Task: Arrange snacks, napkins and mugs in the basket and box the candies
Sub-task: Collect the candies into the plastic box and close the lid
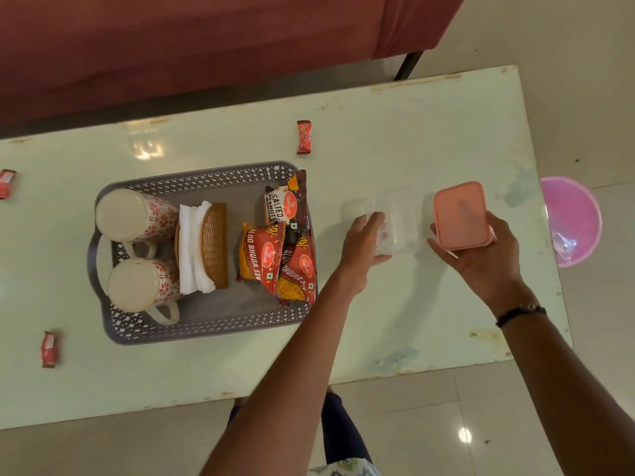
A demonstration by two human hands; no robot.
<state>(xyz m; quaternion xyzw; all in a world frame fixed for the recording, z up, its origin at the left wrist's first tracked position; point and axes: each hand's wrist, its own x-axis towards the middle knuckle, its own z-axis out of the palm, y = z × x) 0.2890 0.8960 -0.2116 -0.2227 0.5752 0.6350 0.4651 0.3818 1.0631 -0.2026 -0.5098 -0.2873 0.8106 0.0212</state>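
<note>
A grey perforated basket (206,329) on the table holds two upturned red-patterned mugs (135,216), white napkins (190,249) in a wicker holder (214,243), and three snack packets (263,255). To its right my left hand (360,247) grips a clear plastic box (400,225) standing on the table. My right hand (481,255) holds the box's pink lid (460,214) just right of the box, lifted off it. Three red candies lie loose: one beyond the basket (304,137), one at the left edge (7,183), one at the near left (49,349).
The pale table (412,321) ends close on the right, where a pink bowl (572,221) sits lower down on the floor side. A dark red sofa (206,46) runs along the far side. My legs show below the near edge.
</note>
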